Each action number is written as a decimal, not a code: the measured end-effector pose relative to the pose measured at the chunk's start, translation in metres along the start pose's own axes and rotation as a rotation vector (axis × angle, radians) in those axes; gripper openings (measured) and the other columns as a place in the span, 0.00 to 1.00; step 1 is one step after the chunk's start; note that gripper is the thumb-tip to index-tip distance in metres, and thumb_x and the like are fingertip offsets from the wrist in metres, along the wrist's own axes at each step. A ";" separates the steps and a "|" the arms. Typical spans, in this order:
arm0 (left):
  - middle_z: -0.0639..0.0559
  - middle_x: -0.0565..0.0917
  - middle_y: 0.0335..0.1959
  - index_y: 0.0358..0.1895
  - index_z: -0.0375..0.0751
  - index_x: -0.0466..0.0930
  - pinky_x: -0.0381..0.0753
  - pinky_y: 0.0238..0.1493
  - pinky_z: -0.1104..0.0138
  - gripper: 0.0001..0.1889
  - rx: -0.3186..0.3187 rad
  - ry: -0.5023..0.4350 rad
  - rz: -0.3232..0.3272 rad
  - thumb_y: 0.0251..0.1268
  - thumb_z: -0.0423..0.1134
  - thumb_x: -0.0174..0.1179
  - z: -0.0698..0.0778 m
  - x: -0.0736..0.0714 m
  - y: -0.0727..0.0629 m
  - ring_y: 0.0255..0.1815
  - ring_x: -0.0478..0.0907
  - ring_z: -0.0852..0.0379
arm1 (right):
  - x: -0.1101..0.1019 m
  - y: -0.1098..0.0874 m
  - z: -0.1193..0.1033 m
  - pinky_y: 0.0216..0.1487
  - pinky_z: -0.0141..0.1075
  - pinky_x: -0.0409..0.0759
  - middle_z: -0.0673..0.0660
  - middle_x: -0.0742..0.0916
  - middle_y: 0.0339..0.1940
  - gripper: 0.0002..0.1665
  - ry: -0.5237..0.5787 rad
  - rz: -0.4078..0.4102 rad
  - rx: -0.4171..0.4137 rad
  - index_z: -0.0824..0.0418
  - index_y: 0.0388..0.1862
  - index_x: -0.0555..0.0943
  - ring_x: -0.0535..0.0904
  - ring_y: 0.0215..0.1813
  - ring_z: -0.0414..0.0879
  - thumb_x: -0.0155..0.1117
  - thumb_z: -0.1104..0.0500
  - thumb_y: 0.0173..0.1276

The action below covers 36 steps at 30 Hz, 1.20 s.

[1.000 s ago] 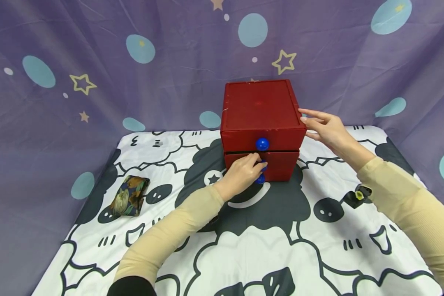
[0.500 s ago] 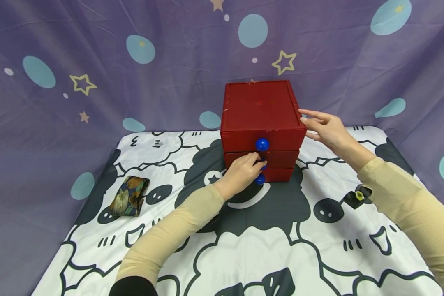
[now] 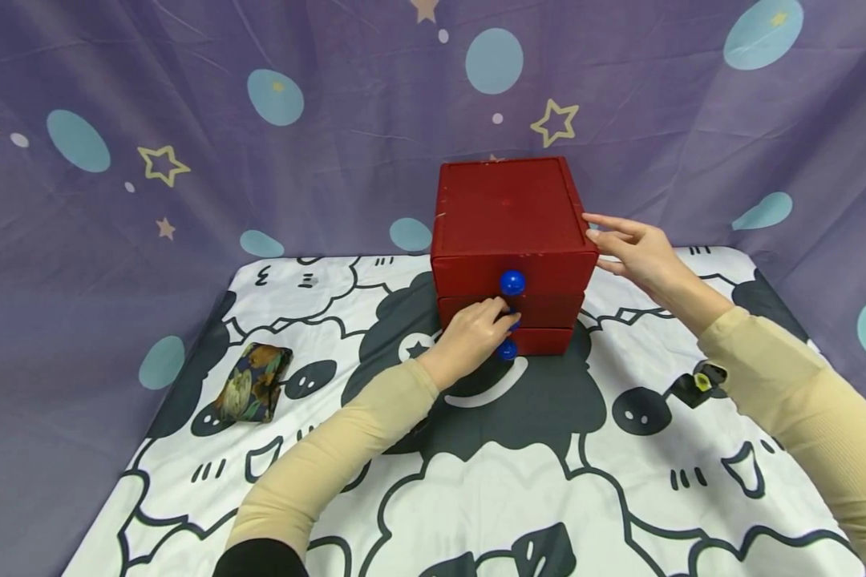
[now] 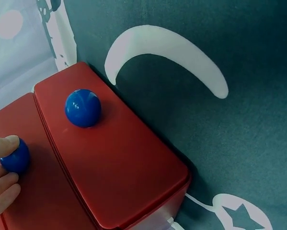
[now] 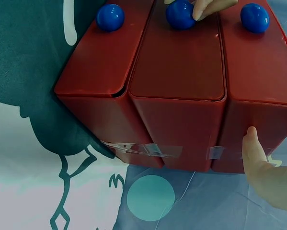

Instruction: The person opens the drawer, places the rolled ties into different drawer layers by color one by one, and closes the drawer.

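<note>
A red three-drawer box (image 3: 507,207) stands at the back of the table, with a round blue knob on each drawer. My left hand (image 3: 469,335) pinches the middle drawer's knob (image 4: 17,158) between thumb and fingers; in the head view those fingers hide much of it. Above them is the top knob (image 3: 512,282), and below sits the bottom knob (image 3: 507,349). My right hand (image 3: 638,252) has its fingers extended, fingertips at the right side of the top drawer. In the right wrist view, all three drawer fronts look closed or nearly so.
A dark flowered pouch or folded cloth (image 3: 255,382) lies on the left of the table. Near the right forearm is a small black thing with a yellow part (image 3: 702,381). The table has a cartoon-print cloth (image 3: 505,497); a purple curtain (image 3: 361,144) hangs behind.
The dark gap under the top drawer has narrowed, and the seam between middle and bottom drawers now shows. Both hands have stayed almost in place.
</note>
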State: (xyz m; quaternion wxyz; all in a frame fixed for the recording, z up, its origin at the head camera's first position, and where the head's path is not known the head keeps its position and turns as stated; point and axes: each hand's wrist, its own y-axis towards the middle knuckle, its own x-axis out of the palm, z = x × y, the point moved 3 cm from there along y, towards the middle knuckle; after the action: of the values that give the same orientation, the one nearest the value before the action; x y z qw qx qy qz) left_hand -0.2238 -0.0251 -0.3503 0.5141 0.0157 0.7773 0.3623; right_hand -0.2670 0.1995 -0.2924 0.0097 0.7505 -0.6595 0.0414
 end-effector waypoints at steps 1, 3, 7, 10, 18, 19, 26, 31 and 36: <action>0.45 0.77 0.35 0.41 0.37 0.81 0.75 0.37 0.72 0.10 -0.001 0.001 -0.002 0.53 0.32 0.61 0.000 0.000 0.000 0.33 0.74 0.56 | 0.000 0.000 0.000 0.39 0.28 0.77 0.48 0.80 0.39 0.30 0.003 -0.001 0.000 0.56 0.58 0.72 0.76 0.45 0.38 0.65 0.56 0.55; 0.45 0.77 0.36 0.41 0.38 0.81 0.76 0.38 0.72 0.11 -0.001 0.006 -0.008 0.54 0.32 0.60 0.001 -0.001 0.000 0.34 0.75 0.56 | 0.000 0.000 0.000 0.39 0.28 0.77 0.48 0.80 0.39 0.30 0.007 -0.002 0.001 0.56 0.58 0.72 0.76 0.45 0.38 0.65 0.56 0.55; 0.45 0.78 0.37 0.41 0.38 0.81 0.76 0.38 0.71 0.11 0.003 0.021 0.004 0.53 0.31 0.60 0.002 -0.003 -0.002 0.35 0.75 0.56 | 0.000 0.000 0.000 0.39 0.28 0.77 0.48 0.79 0.42 0.30 0.005 -0.006 0.005 0.56 0.59 0.72 0.76 0.46 0.38 0.65 0.56 0.55; 0.46 0.78 0.37 0.41 0.38 0.81 0.75 0.39 0.71 0.10 0.003 0.029 0.022 0.54 0.33 0.60 0.003 -0.005 -0.003 0.36 0.75 0.56 | 0.000 0.001 0.000 0.39 0.28 0.77 0.48 0.79 0.44 0.30 -0.001 -0.008 0.007 0.55 0.58 0.72 0.76 0.46 0.38 0.64 0.55 0.55; 0.46 0.79 0.36 0.39 0.38 0.82 0.76 0.39 0.70 0.10 0.030 0.026 0.056 0.54 0.36 0.60 0.008 -0.013 -0.010 0.35 0.76 0.56 | -0.001 0.002 0.000 0.38 0.28 0.77 0.49 0.80 0.41 0.29 0.027 -0.015 0.012 0.55 0.57 0.73 0.77 0.45 0.38 0.65 0.56 0.55; 0.46 0.79 0.36 0.39 0.38 0.82 0.75 0.38 0.70 0.10 0.038 0.028 0.059 0.53 0.36 0.61 0.009 -0.013 -0.011 0.34 0.76 0.56 | -0.001 0.002 0.000 0.38 0.28 0.77 0.49 0.80 0.41 0.29 0.029 -0.016 0.012 0.55 0.57 0.73 0.77 0.45 0.38 0.65 0.57 0.55; 0.48 0.79 0.32 0.36 0.38 0.82 0.74 0.33 0.72 0.09 0.072 0.020 0.099 0.51 0.36 0.62 0.014 -0.015 -0.016 0.30 0.74 0.56 | 0.000 0.001 0.000 0.39 0.28 0.77 0.49 0.79 0.43 0.29 0.019 -0.021 0.007 0.56 0.58 0.72 0.76 0.45 0.38 0.64 0.56 0.56; 0.48 0.79 0.31 0.35 0.39 0.83 0.74 0.31 0.72 0.08 0.071 0.005 0.104 0.52 0.37 0.61 0.016 -0.014 -0.020 0.29 0.74 0.57 | 0.000 0.001 0.000 0.38 0.28 0.77 0.49 0.79 0.43 0.30 0.031 -0.020 0.006 0.56 0.58 0.72 0.76 0.46 0.39 0.64 0.57 0.55; 0.49 0.79 0.30 0.34 0.39 0.83 0.74 0.30 0.73 0.08 0.041 -0.032 0.084 0.50 0.37 0.63 0.017 -0.010 -0.023 0.28 0.74 0.58 | 0.000 0.001 0.000 0.39 0.28 0.77 0.49 0.79 0.44 0.30 0.020 -0.020 0.007 0.56 0.59 0.71 0.76 0.46 0.38 0.64 0.56 0.55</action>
State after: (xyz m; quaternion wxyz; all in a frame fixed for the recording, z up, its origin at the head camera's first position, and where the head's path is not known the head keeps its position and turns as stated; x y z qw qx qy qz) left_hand -0.1969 -0.0370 -0.3594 0.5103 0.0648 0.7749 0.3673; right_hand -0.2684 0.1992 -0.2929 0.0140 0.7567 -0.6516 0.0510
